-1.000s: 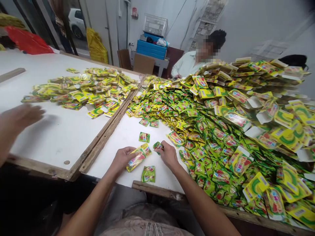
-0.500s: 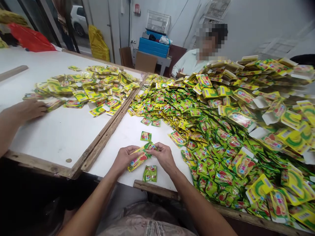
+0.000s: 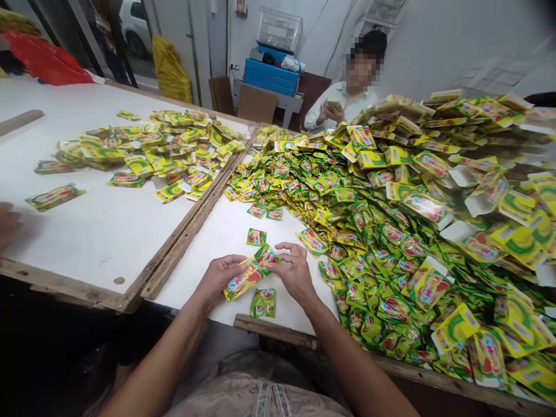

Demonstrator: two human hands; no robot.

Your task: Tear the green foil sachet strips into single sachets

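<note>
Head camera looked down on two white-topped tables with worn wooden edges, the left table (image 3: pixel 108 226) and the right table (image 3: pixel 226 243), butted side by side. A huge heap of green foil sachets (image 3: pixel 369 231) covered most of the right table, with a stack of flat yellow cartons (image 3: pixel 456 150) banked over its far right side. A smaller pile of filled yellow-and-green packs (image 3: pixel 152 145) lay spread on the left table, and one single pack (image 3: pixel 54 196) lay apart from it near the left edge. A seated person in a white shirt (image 3: pixel 343 104) sat at the far end, hands raised in front of the chest. Another person's hand (image 3: pixel 6 223) showed at the left edge of the frame, resting on the left table.

Near the front edge of the right table, the left hand (image 3: pixel 219 277) was closed around a yellow-and-green cardboard carton (image 3: pixel 241 281), held just above the tabletop. The right hand (image 3: pixel 295 275) pinched a small green foil sachet (image 3: pixel 267 255) between thumb and fingertips at the carton's upper end, touching it. A loose crumpled green sachet (image 3: pixel 263 303) lay on the table just below the hands, and a flat loose sachet (image 3: pixel 256 237) lay just beyond them.
</note>
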